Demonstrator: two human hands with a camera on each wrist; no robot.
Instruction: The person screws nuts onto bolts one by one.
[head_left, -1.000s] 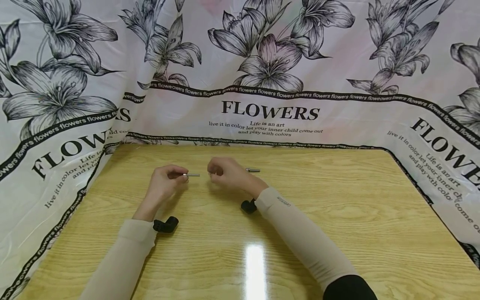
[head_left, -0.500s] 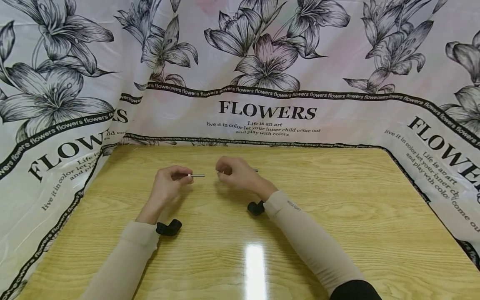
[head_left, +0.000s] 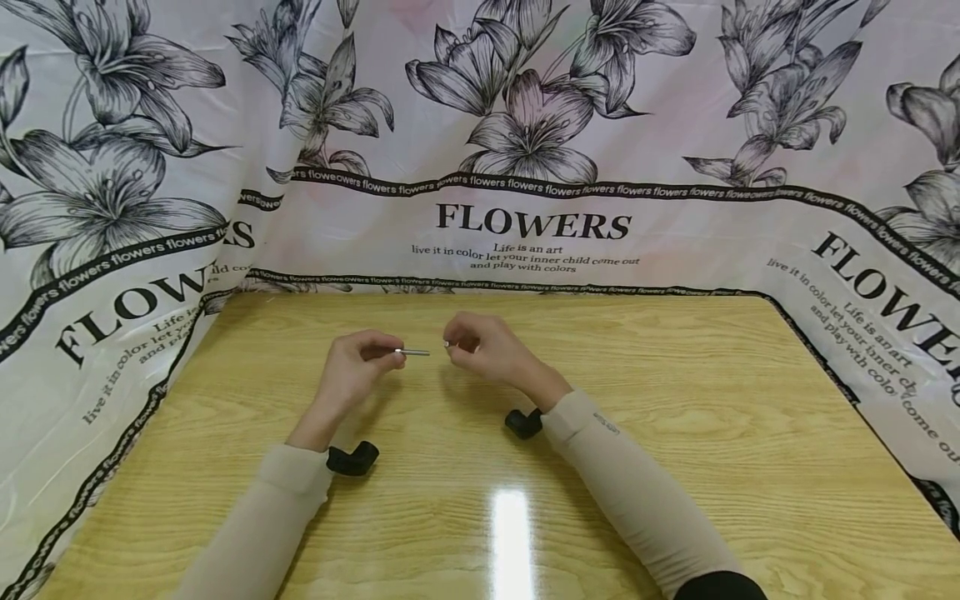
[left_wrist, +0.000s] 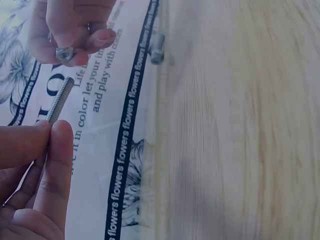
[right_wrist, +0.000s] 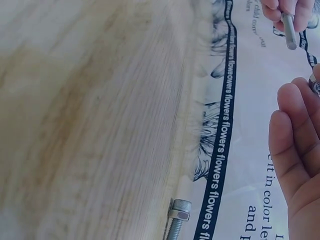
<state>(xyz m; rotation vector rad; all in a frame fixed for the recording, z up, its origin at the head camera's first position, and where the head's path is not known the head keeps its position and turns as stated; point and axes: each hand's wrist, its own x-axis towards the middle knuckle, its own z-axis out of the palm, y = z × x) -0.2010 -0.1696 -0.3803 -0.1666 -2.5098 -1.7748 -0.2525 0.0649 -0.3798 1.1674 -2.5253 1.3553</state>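
In the head view my left hand (head_left: 351,375) pinches a slim silver bolt (head_left: 415,352) between thumb and fingertips. Its threaded shank (left_wrist: 61,100) points toward the other hand, and the bolt's head end is hidden by the fingers. Opposite, my right hand (head_left: 491,354) holds a small metal nut (left_wrist: 64,54) at its fingertips, the hole facing the shank. A short gap separates nut and bolt tip. A second bolt (right_wrist: 176,220), with a round knurled head and a nut just under it, lies on the table; in the head view the right hand hides it.
The wood-grain table (head_left: 675,417) spreads under both hands. A white flower-print cloth (head_left: 525,262) with black lettering stands along its back and sides. Black wrist cameras, one at the left wrist (head_left: 352,459) and one at the right wrist (head_left: 523,423), stick inward over the tabletop.
Both hands have shifted to the right in the head view, the left with the bolt. The gap between bolt and nut has narrowed slightly. The second bolt has gone from sight behind the right hand.
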